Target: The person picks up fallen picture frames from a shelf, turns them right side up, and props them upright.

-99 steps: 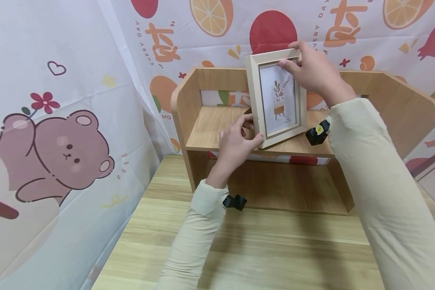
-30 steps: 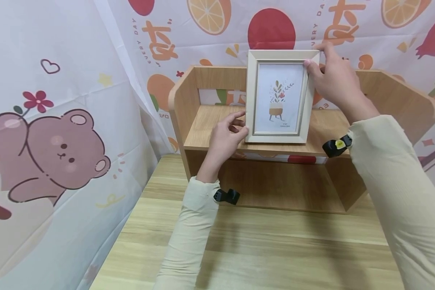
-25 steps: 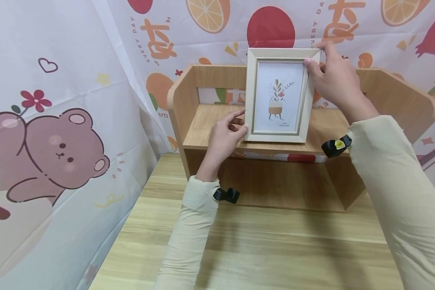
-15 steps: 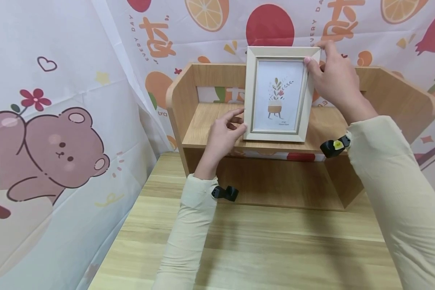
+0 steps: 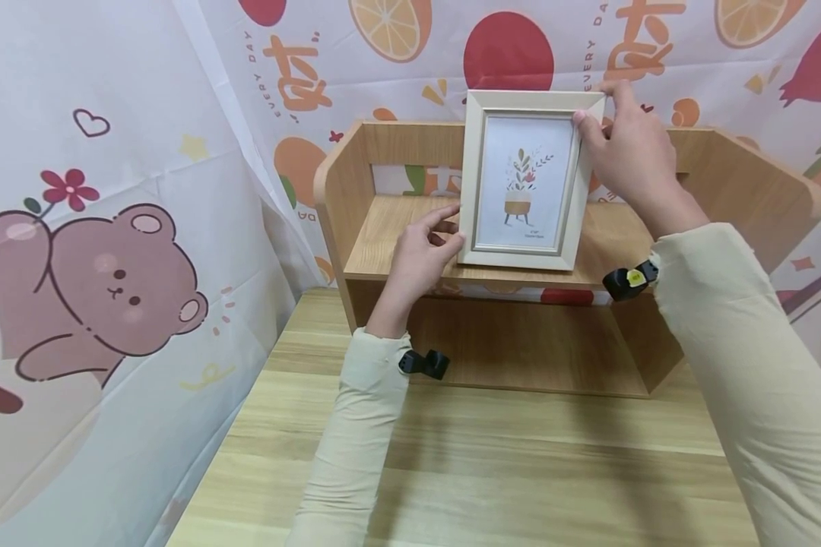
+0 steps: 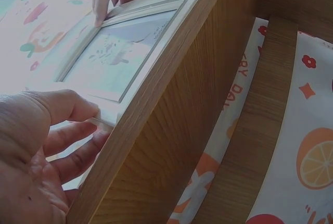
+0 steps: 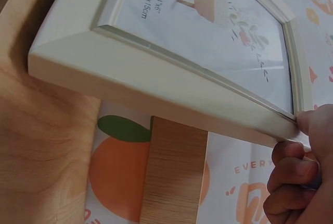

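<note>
A cream picture frame (image 5: 521, 181) stands upright on the upper board of a small wooden shelf (image 5: 609, 243), close to the board's front edge. Its front, with a plant print behind the pane, faces me. My right hand (image 5: 632, 156) pinches the top right corner, thumb on the front and fingers behind. At the lower left side of the frame, my left hand (image 5: 420, 254) holds the edge between thumb and fingers. The left wrist view shows that thumb (image 6: 78, 107) on the frame's corner beside the shelf edge. From the right wrist, the frame's side (image 7: 156, 96) is seen close up.
The shelf has a lower compartment (image 5: 520, 342) and rests on a light wooden table (image 5: 520, 471). Behind it hangs a fruit-patterned cloth (image 5: 397, 76). A white cloth with a printed bear (image 5: 126, 281) hangs at the left.
The picture frame has turned from an angled stance to face forward. My right hand moved right with its top corner; my left hand shifted slightly left. Over the last second both hands stay nearly still.
</note>
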A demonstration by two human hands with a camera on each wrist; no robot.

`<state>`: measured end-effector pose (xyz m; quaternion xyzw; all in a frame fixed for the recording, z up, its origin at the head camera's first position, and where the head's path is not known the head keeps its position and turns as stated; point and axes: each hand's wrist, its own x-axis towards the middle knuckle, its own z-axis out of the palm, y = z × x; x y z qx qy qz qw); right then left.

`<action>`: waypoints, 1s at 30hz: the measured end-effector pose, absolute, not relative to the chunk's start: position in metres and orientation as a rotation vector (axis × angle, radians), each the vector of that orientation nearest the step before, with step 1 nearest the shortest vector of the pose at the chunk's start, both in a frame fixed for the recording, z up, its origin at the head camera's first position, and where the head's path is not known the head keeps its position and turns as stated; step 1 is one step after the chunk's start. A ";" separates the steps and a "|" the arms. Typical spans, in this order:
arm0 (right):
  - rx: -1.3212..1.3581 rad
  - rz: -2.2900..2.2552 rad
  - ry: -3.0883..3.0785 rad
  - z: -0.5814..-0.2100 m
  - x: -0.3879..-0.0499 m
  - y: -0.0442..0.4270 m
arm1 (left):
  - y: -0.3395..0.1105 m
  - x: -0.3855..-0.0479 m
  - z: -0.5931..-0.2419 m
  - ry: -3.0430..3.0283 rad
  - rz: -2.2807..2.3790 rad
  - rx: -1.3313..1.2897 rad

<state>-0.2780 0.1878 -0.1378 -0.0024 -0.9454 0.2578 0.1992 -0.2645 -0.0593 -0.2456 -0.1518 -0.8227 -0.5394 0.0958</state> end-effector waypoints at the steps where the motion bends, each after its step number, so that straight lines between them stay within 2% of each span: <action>1: -0.008 0.719 -2.645 -0.138 -0.278 0.188 | -0.059 -0.264 -0.246 -2.438 -1.600 -0.449; 16: 0.022 0.717 -2.626 -0.141 -0.280 0.187 | -0.060 -0.265 -0.248 -2.420 -1.613 -0.442; 30: 0.045 0.715 -2.631 -0.141 -0.280 0.189 | -0.056 -0.262 -0.255 -2.431 -1.431 -0.363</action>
